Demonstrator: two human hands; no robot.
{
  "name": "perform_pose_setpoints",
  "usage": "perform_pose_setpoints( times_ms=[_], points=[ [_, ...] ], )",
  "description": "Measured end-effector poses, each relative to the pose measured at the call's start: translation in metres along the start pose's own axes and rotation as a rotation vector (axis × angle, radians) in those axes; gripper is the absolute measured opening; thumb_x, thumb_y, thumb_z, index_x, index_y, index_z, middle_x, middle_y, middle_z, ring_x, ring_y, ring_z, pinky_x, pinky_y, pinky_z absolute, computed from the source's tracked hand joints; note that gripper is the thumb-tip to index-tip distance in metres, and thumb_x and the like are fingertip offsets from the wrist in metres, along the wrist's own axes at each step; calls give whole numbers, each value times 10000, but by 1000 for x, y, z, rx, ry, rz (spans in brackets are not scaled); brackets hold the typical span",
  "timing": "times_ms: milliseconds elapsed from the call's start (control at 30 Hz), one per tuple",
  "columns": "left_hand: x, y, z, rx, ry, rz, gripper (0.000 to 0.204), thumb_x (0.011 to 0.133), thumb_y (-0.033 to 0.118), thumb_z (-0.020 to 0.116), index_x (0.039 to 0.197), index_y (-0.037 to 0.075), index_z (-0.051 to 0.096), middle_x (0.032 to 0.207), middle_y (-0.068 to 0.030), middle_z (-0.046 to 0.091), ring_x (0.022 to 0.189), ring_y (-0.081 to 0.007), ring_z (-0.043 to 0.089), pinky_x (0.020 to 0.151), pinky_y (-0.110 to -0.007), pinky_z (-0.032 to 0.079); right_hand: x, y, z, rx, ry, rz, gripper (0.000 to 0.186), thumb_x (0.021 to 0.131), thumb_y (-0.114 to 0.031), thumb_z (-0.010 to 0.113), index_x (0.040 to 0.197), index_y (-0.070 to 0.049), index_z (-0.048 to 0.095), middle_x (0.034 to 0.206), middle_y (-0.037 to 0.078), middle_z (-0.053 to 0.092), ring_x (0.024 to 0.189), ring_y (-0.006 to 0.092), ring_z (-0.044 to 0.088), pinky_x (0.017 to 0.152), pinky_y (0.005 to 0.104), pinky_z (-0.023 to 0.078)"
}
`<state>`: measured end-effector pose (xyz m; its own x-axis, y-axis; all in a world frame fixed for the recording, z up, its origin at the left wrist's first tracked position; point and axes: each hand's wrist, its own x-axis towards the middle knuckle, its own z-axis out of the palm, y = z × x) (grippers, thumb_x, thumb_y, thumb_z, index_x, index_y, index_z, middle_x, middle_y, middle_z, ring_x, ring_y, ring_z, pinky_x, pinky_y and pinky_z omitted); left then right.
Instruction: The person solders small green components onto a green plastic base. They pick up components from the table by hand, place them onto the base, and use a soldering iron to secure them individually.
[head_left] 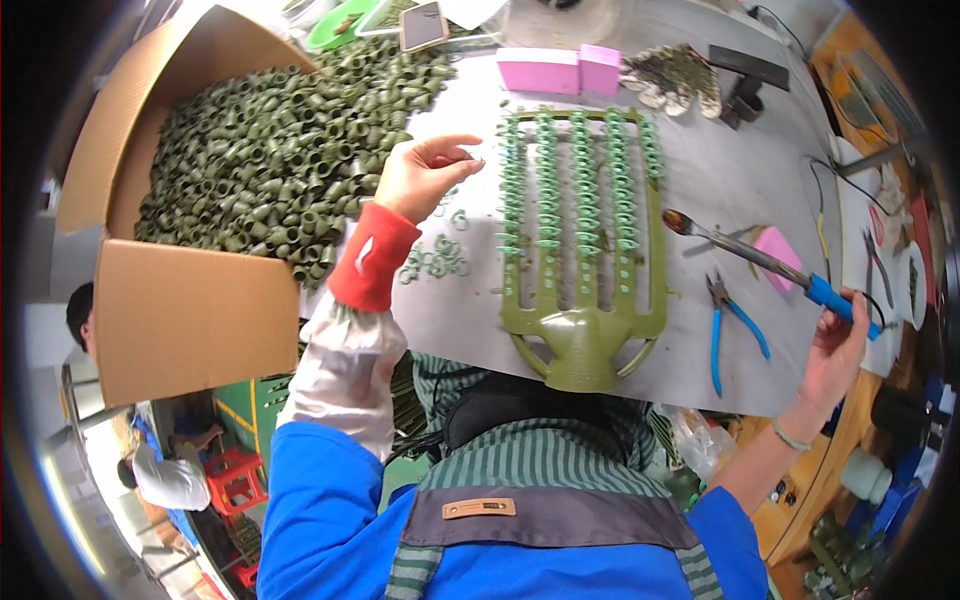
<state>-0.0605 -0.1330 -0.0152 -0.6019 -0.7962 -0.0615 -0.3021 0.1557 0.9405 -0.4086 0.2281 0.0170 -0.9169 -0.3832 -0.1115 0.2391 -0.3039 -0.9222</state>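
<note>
My right hand (838, 345) grips the blue handle of a soldering iron (765, 262), whose metal shaft points left and ends in a browned tip near the rake head's right side. The olive-green plastic rake head (583, 345) lies on the table, its long tines lined with rows of light green rings (583, 185). To the left of the tines my left hand (425, 172) is raised, thumb and index finger closed together. Whatever small thing they may hold is too small to make out. Loose green rings (436, 258) lie on the table below that hand.
A cardboard box (200, 310) spills olive-green tubular pieces (270, 150) onto the table at left. Blue-handled pliers (725, 325) and a pink block (777, 257) lie at right. Pink boxes (540, 70), a glove (675, 80) and a phone (424, 27) are at the back.
</note>
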Motion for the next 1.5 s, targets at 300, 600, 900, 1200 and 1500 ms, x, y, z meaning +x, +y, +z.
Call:
perform_pose_setpoints(
  times_ms=[300,600,900,1200,1500],
  points=[
    [14,73,139,234,-181,455,114,808,65,675,918,44,695,781,-63,633,720,-171,602,707,-271,496,-4,5,24,-78,5,-83,248,884,-220,630,929,23,647,749,42,616,611,91,557,611,208,457],
    [41,57,175,637,-32,798,107,750,139,708,855,130,727,824,-5,693,882,-197,573,816,-326,476,10,23,34,-1,-25,-47,202,872,-173,641,889,28,657,768,56,643,609,97,590,627,214,501],
    [37,62,163,638,-33,831,90,758,178,700,831,125,692,785,-6,666,828,-228,575,779,-371,451,9,11,14,-90,53,-111,248,881,-229,630,920,14,661,774,32,622,599,68,535,581,201,447],
    [47,-22,-28,1047,101,-20,301,855,313,665,852,14,627,635,-55,637,579,-132,661,542,-273,500,0,7,7,-36,55,-73,285,904,-253,596,966,24,617,750,17,576,614,65,501,581,185,385],
    [49,-59,-26,642,161,-165,229,786,237,739,830,30,653,697,-67,664,596,-111,631,548,-248,504,-4,4,13,-40,31,-55,272,906,-243,595,950,25,612,737,23,567,614,65,500,582,183,394]
  ],
)
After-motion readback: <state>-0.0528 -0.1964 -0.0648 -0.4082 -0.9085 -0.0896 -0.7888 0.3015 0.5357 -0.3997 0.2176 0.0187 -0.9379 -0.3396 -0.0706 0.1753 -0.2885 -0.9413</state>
